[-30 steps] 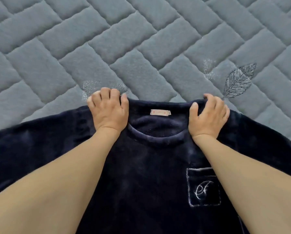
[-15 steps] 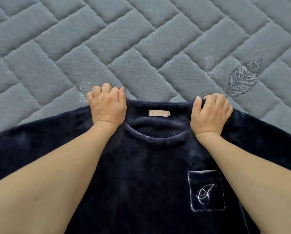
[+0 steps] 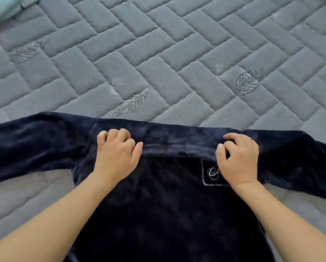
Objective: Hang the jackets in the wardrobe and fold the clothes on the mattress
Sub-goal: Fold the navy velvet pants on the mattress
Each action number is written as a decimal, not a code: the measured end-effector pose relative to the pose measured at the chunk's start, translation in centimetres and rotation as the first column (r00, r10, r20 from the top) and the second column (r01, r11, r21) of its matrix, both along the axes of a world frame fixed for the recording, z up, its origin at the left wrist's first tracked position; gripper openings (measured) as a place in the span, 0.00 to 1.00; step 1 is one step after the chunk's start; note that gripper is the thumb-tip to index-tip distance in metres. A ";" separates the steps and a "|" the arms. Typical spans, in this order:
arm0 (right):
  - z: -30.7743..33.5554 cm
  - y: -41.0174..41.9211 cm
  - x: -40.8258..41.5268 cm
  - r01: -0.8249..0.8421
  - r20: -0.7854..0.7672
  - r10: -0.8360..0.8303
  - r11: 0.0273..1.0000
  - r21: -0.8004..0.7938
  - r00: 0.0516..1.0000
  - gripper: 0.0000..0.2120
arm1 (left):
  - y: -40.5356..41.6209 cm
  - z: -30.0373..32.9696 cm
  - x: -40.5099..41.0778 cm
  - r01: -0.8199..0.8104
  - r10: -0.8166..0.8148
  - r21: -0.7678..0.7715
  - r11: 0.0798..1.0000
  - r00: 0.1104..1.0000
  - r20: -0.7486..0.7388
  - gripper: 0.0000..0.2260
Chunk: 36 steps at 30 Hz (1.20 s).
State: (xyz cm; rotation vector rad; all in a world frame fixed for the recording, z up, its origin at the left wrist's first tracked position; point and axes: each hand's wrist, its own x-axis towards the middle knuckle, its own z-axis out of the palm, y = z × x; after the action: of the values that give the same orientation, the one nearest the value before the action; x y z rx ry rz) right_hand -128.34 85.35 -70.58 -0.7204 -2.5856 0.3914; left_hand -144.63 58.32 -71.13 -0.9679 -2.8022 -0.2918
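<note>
Head view: left hand (image 3: pixel 118 154), right hand (image 3: pixel 237 159) grip plush navy top (image 3: pixel 167 205), quilted grey mattress (image 3: pixel 158 53).

One dark navy fleece top (image 3: pixel 167 205) lying across the lower frame, two bare hands, left hand (image 3: pixel 116 156) and right hand (image 3: pixel 237 159), resting on it, one stitched pocket (image 3: pixel 209 173) showing, three embroidered leaves (image 3: pixel 132 104) dotting one grey quilted mattress (image 3: pixel 177 53).

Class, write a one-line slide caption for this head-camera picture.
Both hands, left and right, grip the folded-over top edge of a dark navy fleece top spread on a grey quilted mattress.
</note>
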 end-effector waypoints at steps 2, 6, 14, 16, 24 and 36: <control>-0.1 -1.1 0.2 0.043 0.168 -0.035 0.998 -0.046 0.985 0.18 | 0.5 -0.1 1.4 -0.073 0.071 0.012 0.997 0.992 0.103 0.17; -2.8 -2.4 -3.1 0.085 0.527 -0.045 0.995 -0.051 0.849 0.29 | 4.9 -1.4 0.3 -0.070 0.109 -0.126 0.990 0.935 0.339 0.23; -8.0 -2.3 -3.4 0.094 0.545 -0.136 0.990 0.105 0.828 0.32 | 5.1 -7.7 -0.1 -0.131 0.203 -0.307 0.943 0.955 0.216 0.30; -7.9 -2.2 -3.4 0.096 0.555 -0.136 0.990 0.102 0.821 0.32 | 5.3 -7.4 -0.2 -0.126 0.204 -0.311 0.942 0.950 0.236 0.30; -8.7 -2.0 -3.4 0.083 0.560 -0.119 0.993 0.089 0.820 0.33 | 5.4 -7.6 -0.5 -0.088 0.174 -0.298 0.950 0.945 0.277 0.32; -7.2 -2.5 -3.6 0.099 0.575 -0.149 0.988 0.117 0.805 0.31 | 5.5 -6.7 -0.5 -0.093 0.167 -0.261 0.961 0.947 0.275 0.31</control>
State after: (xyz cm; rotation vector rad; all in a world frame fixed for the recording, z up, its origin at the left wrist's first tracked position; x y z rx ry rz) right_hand -131.99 82.89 -77.80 -1.1185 -3.0698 0.0087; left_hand -145.10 63.78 -77.85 -0.8364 -3.2211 -0.0765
